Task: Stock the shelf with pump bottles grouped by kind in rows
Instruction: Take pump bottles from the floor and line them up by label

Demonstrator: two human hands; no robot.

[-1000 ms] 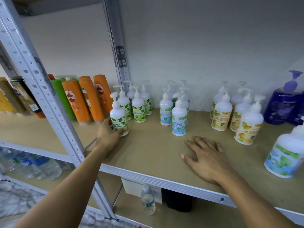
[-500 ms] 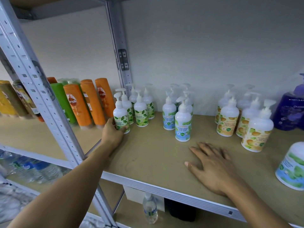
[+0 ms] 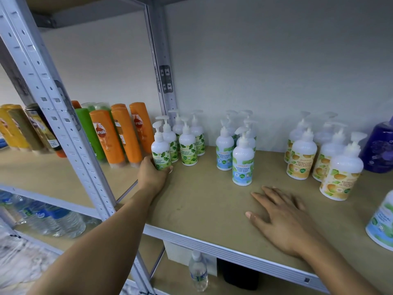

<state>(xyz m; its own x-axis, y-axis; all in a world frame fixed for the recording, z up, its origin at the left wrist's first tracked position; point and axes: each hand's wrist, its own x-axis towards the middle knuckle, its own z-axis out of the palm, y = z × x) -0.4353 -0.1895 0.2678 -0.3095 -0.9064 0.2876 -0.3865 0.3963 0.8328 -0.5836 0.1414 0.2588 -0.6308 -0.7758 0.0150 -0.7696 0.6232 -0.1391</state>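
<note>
As left hand [image 3: 152,177] clasps white green-leaf pump bottle [image 3: 161,150], right hand [image 3: 282,218] flat, fingers apart

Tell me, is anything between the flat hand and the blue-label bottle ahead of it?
No. Only bare shelf board lies between the right hand and the front blue-label bottle. The left hand is off to the side, gripping a green-leaf bottle.

The tan shelf [image 3: 202,201], edged by a grey metal front rail [image 3: 234,250], carries from left to right a far cluster of green-leaf pump bottles [image 3: 188,150], a group of cool-mint pump bottles [image 3: 243,160], a group of orange-label pump bottles [image 3: 302,158], a purple bottle [image 3: 378,152] at far right, and one blue-green bottle [image 3: 381,226] at near right.
</note>
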